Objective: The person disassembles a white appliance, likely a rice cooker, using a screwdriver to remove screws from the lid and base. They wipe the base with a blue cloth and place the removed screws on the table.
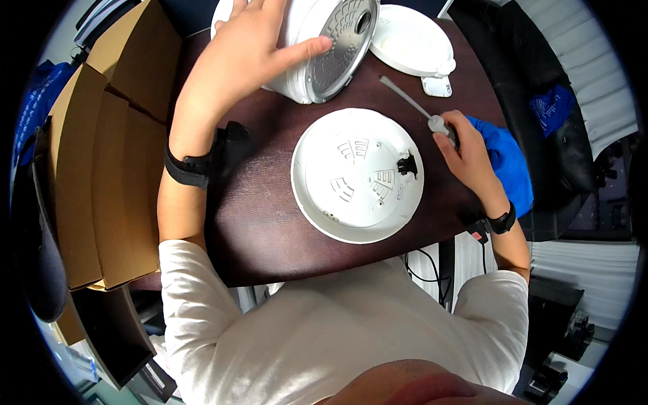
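Observation:
My left hand [260, 42] is spread over a white round appliance body [290, 84], which lies tipped at the back of the table. Its fingers are stretched out and the thumb points right, across the rim of a perforated metal disc [337, 50] that has a dark round hole. In my right hand [466, 147] is a screwdriver [437, 124], gripped by its grey handle, its shaft pointing up and left. Between my arms a white round base cover [358, 175] lies on the table, showing vent slots and a black fitting [407, 164] on its right side.
A white oval lid [413, 40] lies at the back right. Blue cloth [509, 165] sits at the table's right edge, beside my right wrist. Cardboard boxes [111, 182] stand along the left. Black cables [432, 270] hang below the brown table's [263, 236] near edge.

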Available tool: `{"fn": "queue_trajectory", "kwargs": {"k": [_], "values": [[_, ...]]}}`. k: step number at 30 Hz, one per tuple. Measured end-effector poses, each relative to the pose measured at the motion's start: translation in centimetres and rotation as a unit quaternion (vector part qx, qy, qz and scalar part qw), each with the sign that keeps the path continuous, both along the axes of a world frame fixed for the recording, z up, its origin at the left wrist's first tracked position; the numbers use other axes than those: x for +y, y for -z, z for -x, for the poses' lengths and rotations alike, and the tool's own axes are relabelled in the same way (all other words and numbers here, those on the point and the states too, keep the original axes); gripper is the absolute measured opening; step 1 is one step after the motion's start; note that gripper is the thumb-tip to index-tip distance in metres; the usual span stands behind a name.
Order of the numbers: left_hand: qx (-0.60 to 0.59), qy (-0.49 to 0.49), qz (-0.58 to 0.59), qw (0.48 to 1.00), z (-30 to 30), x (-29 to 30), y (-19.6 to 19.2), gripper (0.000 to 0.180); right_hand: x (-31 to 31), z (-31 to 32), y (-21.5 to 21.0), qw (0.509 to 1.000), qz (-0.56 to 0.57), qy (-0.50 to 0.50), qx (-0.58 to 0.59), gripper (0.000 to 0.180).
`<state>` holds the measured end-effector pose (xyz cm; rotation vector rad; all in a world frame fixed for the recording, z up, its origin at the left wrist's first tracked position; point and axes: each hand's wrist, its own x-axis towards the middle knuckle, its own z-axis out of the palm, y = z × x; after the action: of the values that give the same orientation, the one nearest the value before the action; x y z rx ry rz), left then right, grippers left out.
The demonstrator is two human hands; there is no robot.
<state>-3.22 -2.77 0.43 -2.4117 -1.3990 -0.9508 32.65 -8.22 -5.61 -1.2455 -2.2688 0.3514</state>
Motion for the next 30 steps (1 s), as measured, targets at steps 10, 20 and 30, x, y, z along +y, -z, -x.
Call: {"fn": "queue_trajectory", "kwargs": {"k": [10, 20, 30], "values": [[0.036, -0.018, 0.089, 0.995, -0.4, -0.7, -1.8, 0.083, 1.4, 4.4, -0.5, 0.995, -0.041, -0.091, -0.023, 0.029], [0.050, -0.032, 0.069, 0.996, -0.2, -0.1, -1.3, 0.083, 1.6, 4.8, -0.7, 0.995, -0.019, -0.097, -0.007, 0.028], [0.047, -0.044, 0.106, 0.992, -0.5, -0.7, -1.4, 0.096, 1.8, 5.1, -1.6, 0.989, 0.084, -0.115, 0.031, 0.025]]}}
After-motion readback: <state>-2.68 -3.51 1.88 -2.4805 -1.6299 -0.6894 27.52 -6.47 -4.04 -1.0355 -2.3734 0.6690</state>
